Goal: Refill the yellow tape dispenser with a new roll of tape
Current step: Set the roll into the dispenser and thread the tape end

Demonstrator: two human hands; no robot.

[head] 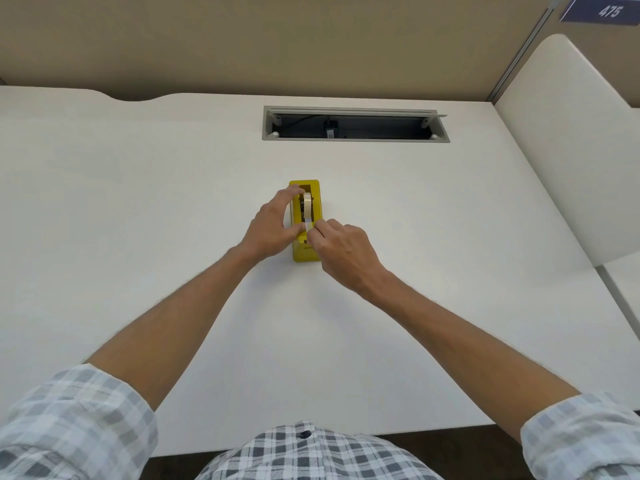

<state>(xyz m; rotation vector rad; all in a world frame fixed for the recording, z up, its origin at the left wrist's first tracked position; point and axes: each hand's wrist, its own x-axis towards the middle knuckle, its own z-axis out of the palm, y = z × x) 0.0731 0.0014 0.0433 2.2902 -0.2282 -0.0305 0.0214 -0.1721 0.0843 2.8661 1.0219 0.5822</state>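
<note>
At desk centre: tape end pinched.
Your right hand (341,252) pinches the tape strip (309,227); your left hand (273,223), at 9 o'clock, grips the yellow dispenser (305,253) holding the roll (307,206).

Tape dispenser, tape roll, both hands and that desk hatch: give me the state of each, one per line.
yellow tape dispenser: upright on the desk, roll loaded.
tape roll: seated in the dispenser, loose end pulled toward the near end.
left hand: holds the dispenser's side.
right hand: pinches the tape end.
cable hatch: open.
</note>
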